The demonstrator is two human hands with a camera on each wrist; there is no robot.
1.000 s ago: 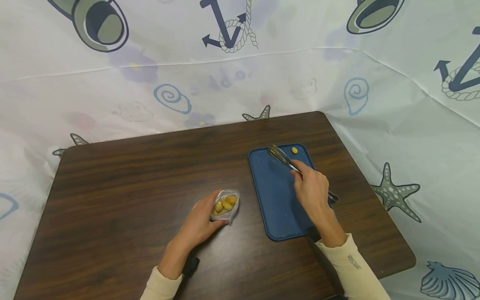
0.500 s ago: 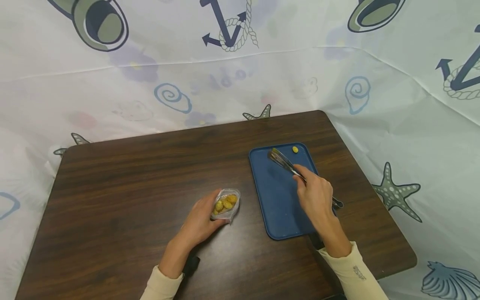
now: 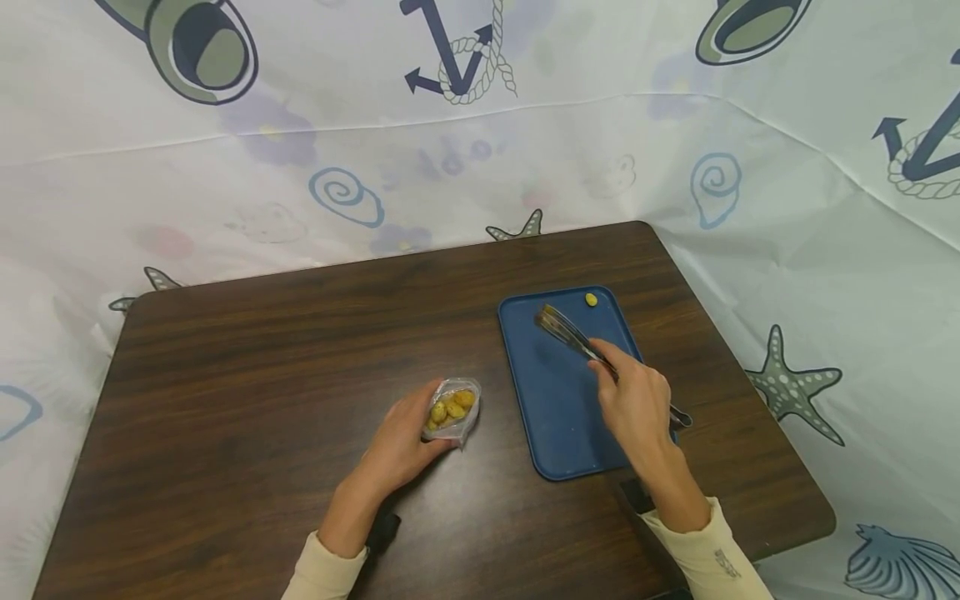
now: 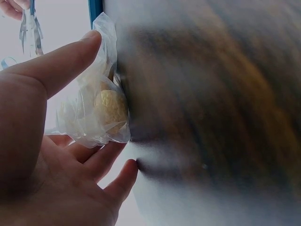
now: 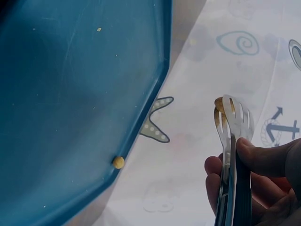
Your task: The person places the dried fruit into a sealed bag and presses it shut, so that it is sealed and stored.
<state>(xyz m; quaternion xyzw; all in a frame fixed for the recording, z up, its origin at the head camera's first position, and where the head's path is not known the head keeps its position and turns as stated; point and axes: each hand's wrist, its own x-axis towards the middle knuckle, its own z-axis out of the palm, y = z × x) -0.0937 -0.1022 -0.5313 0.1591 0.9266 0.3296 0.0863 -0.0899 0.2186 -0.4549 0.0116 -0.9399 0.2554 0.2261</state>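
My left hand (image 3: 402,439) holds a small clear plastic bag (image 4: 82,110) upright on the table, its thumb on one side and fingers on the other. Through the open mouth show several yellow, roundish snack pieces (image 3: 453,407). Over the blue tray (image 3: 564,433), my right hand (image 3: 636,400) grips metal tongs (image 3: 564,327) with fork-like slotted ends. Between those ends the right wrist view shows a yellow-brown piece (image 5: 219,104), partly hidden by the near prong. One loose yellow piece (image 5: 118,162) lies on the tray near its far right corner.
The dark wood table (image 3: 262,375) reaches well to the left of the bag. Small pale crumbs (image 5: 99,29) dot the tray. A white printed cloth (image 3: 450,167) hangs behind the table and on its right side.
My right hand has drawn the tongs slightly back toward me and to the right, over the tray. The left hand and the bag stay in place.
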